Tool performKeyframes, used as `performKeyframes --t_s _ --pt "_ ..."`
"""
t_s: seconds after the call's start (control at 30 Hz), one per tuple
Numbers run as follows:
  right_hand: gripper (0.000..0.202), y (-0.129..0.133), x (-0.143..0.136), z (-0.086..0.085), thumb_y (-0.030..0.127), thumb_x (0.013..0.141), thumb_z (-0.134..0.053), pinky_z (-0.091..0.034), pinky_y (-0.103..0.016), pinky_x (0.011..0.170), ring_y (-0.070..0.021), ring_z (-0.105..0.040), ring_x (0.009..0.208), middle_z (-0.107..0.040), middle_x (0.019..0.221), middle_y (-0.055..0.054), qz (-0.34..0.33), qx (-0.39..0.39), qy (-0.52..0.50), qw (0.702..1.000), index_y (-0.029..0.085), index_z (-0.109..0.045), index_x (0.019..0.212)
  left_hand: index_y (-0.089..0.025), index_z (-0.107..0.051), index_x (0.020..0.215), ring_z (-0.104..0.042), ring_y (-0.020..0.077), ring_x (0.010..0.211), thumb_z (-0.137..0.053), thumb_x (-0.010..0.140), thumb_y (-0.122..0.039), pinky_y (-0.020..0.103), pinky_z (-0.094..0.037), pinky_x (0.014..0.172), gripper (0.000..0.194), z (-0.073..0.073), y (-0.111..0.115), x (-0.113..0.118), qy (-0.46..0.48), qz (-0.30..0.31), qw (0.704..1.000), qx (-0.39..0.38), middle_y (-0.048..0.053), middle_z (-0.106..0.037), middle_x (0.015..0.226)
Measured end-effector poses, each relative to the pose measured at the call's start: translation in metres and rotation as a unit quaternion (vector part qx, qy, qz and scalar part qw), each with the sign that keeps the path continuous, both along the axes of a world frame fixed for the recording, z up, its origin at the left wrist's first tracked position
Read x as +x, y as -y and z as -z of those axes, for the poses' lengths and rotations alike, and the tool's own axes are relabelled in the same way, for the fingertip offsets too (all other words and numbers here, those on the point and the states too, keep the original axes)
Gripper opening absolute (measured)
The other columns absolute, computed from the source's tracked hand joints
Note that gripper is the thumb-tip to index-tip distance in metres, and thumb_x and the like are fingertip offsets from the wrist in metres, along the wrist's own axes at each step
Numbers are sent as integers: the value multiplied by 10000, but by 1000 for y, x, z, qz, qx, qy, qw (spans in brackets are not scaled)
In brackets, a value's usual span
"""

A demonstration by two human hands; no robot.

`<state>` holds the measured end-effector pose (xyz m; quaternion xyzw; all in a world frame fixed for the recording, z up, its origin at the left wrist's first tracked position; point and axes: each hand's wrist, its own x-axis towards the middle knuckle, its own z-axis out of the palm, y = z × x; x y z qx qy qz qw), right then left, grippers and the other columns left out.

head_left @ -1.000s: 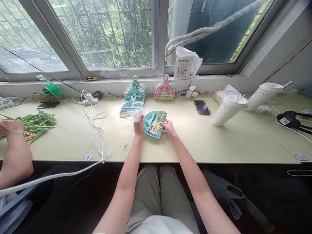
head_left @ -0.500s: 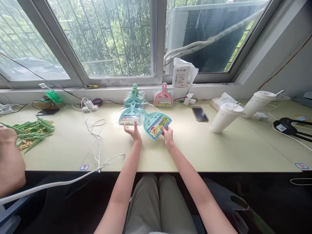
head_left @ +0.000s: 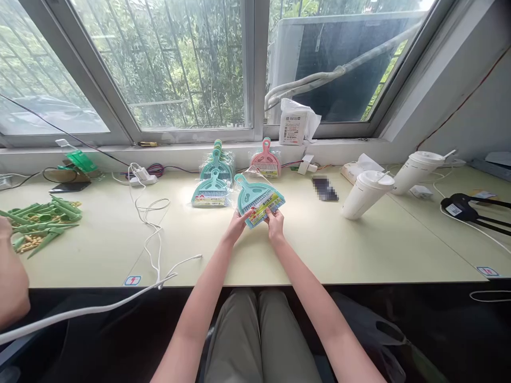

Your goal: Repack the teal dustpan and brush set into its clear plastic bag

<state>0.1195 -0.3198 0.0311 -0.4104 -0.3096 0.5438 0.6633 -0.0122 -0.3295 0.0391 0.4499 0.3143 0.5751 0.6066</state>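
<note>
1. Left hand [head_left: 238, 223]: its grip is pinching the lower left edge of the teal dustpan set [head_left: 258, 199], fingers closed on the pack.
2. Right hand [head_left: 274, 222]: its grip is pinching the lower right edge of the same set, thumb pressing on the coloured label.
3. Teal dustpan set: it is being held just above the pale surface [head_left: 359, 239] at centre, handle pointing to 11 o'clock, clear wrapping showing at its top.
4. Second teal set [head_left: 211, 190]: lying flat on the surface, just beside the held one at 9 o'clock.
5. Stack of teal sets [head_left: 219, 159] and pink set [head_left: 265, 159]: leaning against the window ledge at 12 o'clock.
6. Two white lidded cups [head_left: 367, 194]: standing at 3 o'clock, well apart from the hands.
7. White cable [head_left: 154, 234]: trailing across the surface at 9 o'clock.
8. Green clips [head_left: 42, 221]: lying heaped at far 9 o'clock, near another person's arm [head_left: 10, 276].
</note>
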Motion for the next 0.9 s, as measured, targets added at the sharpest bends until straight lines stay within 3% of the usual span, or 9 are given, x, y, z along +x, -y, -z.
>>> performKeyframes --t_s 0.2,0.37,0.4,0.47,0.57,0.6,0.67,0.77,0.9 --pt "327 -4 3 5 403 737 -662 -582 -262 737 -179 -671 914 -689 1013 -82 47 -26 13 998 172 -560 946 -190 -527 1234 -575 292 1142 -786 668 -323 445 -439 982 637 6 -1 8 -54 24 998 -19 113 -622 1222" --pt "330 -6 4 6 402 759 -636 -580 -263 758 -184 -662 962 -678 1063 -96 51 -20 18 998 173 -552 982 -228 -425 1332 -528 299 1206 -791 659 -350 444 -429 1001 776 0 -2 11 -39 29 999 -13 126 -553 1312" --pt "337 -6 3 6 409 765 -629 -580 -263 761 -183 -660 973 -677 1069 -97 52 -19 24 998 174 -550 995 -247 -363 1376 -502 298 1236 -794 654 -364 442 -421 1011 849 -2 0 12 -50 2 999 -11 131 -508 1359" --pt "344 -6 3 6 413 771 -622 -580 -265 761 -182 -657 982 -677 1073 -96 56 -15 32 998 176 -549 1009 -276 -218 1444 -390 299 1334 -810 627 -385 438 -379 1051 1015 -7 4 13 -117 -125 985 9 142 -367 1464" --pt "327 -6 3 6 391 766 -629 -583 -275 749 -180 -663 958 -678 1064 -92 54 -5 29 998 176 -556 1001 -258 -156 1464 -163 308 1433 -817 608 -404 439 -280 1110 1091 -12 10 12 -282 -368 882 84 153 -174 1539" --pt "319 -6 2 6 382 764 -633 -584 -278 742 -178 -666 940 -680 1055 -91 49 -2 29 998 174 -558 994 -249 -206 1450 -144 312 1435 -801 630 -409 445 -260 1116 1025 -13 12 11 -337 -408 841 112 153 -177 1536" --pt "307 -5 1 6 376 762 -638 -584 -280 727 -172 -671 895 -686 1024 -87 34 3 35 999 171 -562 977 -247 -368 1371 -242 310 1395 -729 721 -394 450 -264 1103 758 -12 12 8 -431 -407 789 161 145 -311 1474" --pt "301 -4 -1 5 399 758 -648 -579 -275 715 -163 -668 854 -697 959 -70 20 4 70 997 173 -570 941 -248 -557 1164 -463 267 1206 -588 848 -297 420 -352 1026 322 -6 9 5 -509 -322 771 208 109 -550 1221" --pt "317 -3 -3 6 421 746 -657 -574 -266 696 -157 -663 835 -702 952 -66 18 -4 105 994 176 -578 930 -222 -617 1020 -535 224 1034 -513 888 -222 357 -437 913 168 1 4 4 -512 -308 768 230 85 -584 1029"
